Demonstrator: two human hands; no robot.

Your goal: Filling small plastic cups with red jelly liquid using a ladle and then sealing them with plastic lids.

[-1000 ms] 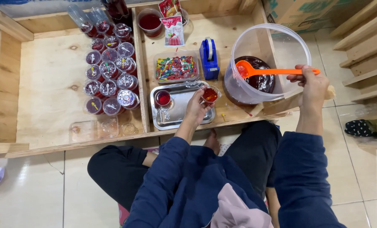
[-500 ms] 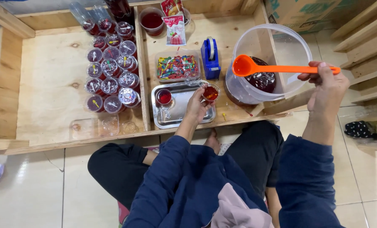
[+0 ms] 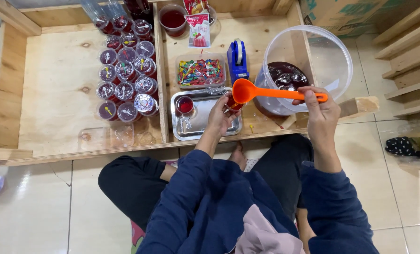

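both hands are busy. right hand [image 3: 320, 113] grips the orange ladle [image 3: 266, 91] flat so it won't spill, bowl right above the small cup [image 3: 232, 102] that the left hand [image 3: 222, 115] holds over the metal tray [image 3: 196, 129], beside the big tub [image 3: 309, 70].

Glossy orange plastic ladle [image 3: 266, 92]; clear smooth plastic round tub [image 3: 313, 61]; shiny rectangular metal tray [image 3: 205, 123]; matt, knotted pale plywood crate floor [image 3: 59, 89]; glossy cream floor tiles [image 3: 36, 207].
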